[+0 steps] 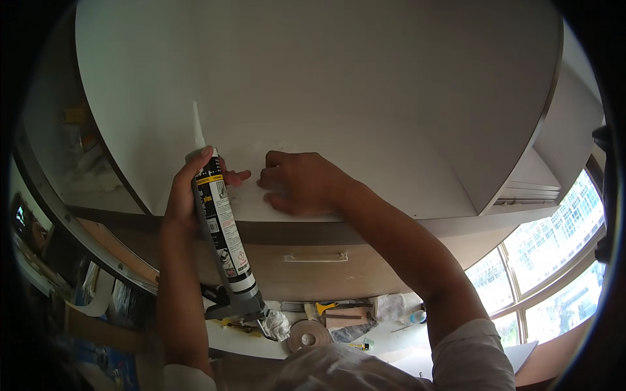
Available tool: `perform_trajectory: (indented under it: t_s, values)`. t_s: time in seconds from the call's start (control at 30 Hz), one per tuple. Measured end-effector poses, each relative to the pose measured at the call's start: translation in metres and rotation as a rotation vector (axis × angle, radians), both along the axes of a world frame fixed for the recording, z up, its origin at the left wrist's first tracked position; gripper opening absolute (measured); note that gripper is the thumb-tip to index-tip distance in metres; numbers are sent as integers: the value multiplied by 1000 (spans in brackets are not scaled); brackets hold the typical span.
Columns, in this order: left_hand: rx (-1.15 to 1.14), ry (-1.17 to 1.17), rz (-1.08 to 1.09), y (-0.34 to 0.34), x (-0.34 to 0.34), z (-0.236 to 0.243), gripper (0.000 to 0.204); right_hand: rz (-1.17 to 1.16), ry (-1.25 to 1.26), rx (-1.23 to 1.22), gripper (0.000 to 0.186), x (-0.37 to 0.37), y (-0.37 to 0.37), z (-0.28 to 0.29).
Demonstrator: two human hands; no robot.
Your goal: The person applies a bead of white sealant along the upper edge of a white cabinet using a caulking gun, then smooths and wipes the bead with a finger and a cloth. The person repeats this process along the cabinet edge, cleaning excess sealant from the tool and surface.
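My left hand (pixel 184 184) is wrapped round the front end of a caulking gun (pixel 244 304) loaded with a black and white sealant cartridge (pixel 223 225). Its tapered white nozzle (pixel 197 124) points up and away over the pale cabinet surface (pixel 391 169). The gun's rear end, with a black part beside it, hangs down toward my body. To the right of the cartridge, my right hand (pixel 303 182) is low over the cabinet surface near its front edge. Its fingers are bent but apart, slightly blurred, with nothing visible between them. Whether the fingertips touch the surface is unclear.
Below the surface is a wooden drawer front with a white handle (pixel 315 258). Lower down lie a roll of brown tape (pixel 308 337), crumpled white material (pixel 276 326), a yellow-handled tool (pixel 324 308) and plastic bags (pixel 390 306). Windows (pixel 554 254) stand at the right.
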State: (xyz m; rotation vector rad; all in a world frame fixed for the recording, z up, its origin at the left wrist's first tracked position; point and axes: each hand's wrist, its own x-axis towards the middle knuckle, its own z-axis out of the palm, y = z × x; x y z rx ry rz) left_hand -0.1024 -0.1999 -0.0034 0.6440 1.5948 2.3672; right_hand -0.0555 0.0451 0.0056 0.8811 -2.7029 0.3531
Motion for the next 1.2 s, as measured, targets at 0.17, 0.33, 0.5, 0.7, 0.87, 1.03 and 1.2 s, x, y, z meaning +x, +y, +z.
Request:
perform_trajectory:
  t_s: [0.17,0.33,0.5,0.7,0.87,1.03,1.2]
  values:
    - [-85,53,-54,-5,-1,-8,42,-35,-17,-9,16,-4,0,0]
    - [-7,34,15,-3,1,-10,43,130,65,-148,14,-3,1,-2]
    - [-20,29,52,2,5,-8,39,51,-28,-143,13,-2,6,-5]
    - [-124,49,29,2,6,-1,42,44,-56,-227,15,-2,6,-10]
    - [-3,51,92,-5,11,-6,40,-12,-131,-250,13,9,10,-2]
    - [293,65,33,-14,-1,-18,43,-32,-187,-288,13,21,20,-4]
    - [574,61,-454,-36,-20,-21,55,71,-97,-276,12,4,11,-10]
